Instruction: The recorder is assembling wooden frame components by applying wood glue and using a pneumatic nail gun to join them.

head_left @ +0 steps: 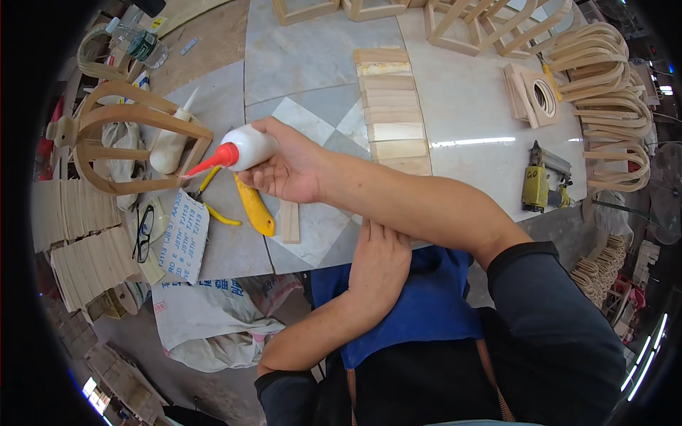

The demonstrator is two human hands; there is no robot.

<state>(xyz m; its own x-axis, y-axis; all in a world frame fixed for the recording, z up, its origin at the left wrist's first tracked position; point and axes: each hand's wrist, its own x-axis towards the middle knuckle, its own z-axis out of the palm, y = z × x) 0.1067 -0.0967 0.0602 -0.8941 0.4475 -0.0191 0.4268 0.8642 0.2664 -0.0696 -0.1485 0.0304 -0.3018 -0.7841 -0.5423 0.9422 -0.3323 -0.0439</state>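
Dark sleeve (554, 305) and bare right forearm (419, 199) lie nearest, crossing the near edge of the table (490, 92). The right hand (295, 163), loosely curled, holds a white squeeze bottle (254, 146) over the table's left half, its red nozzle (226, 154) slanting toward the arched wooden frame (142, 113); contact is unclear. At the near edge, the left hand's (380, 263) grip is hidden. Lining up the nozzle seems the step, calling for a steady wrist.
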